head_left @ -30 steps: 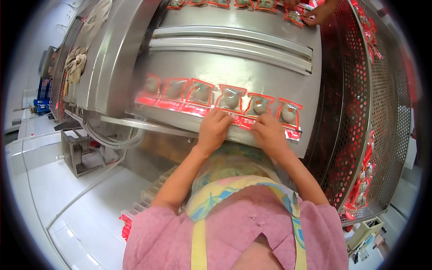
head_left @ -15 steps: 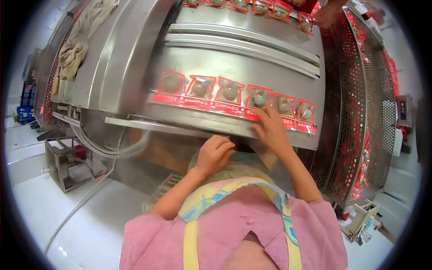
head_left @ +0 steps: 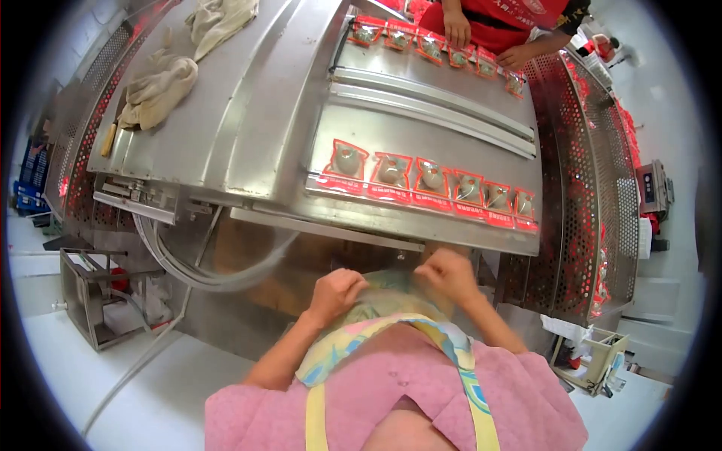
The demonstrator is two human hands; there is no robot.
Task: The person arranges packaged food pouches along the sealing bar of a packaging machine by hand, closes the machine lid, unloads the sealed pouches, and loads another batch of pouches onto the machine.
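Note:
My left hand (head_left: 335,296) is curled closed beside the patterned apron (head_left: 392,287) at my waist. My right hand (head_left: 448,276), also with bent fingers, is at the apron's other side, just below the machine's front edge. Whether either hand pinches the cloth is hidden. Beyond them, a row of several clear packets with red borders (head_left: 392,170) lies along the front of the steel plate (head_left: 444,143). Each holds a round greyish-green item, and their red ends point toward me. Neither hand touches the packets.
A second row of packets (head_left: 430,46) lies at the plate's far side, where a co-worker's hands (head_left: 457,28) touch it. Metal bars (head_left: 429,109) cross between the rows. Cloths (head_left: 159,92) lie on the steel cover at left; a perforated metal bin (head_left: 579,188) stands at right.
My right hand has left the packets and drawn back to the apron. My left hand has moved down and left. The view has shifted, showing more of the co-worker at the far row.

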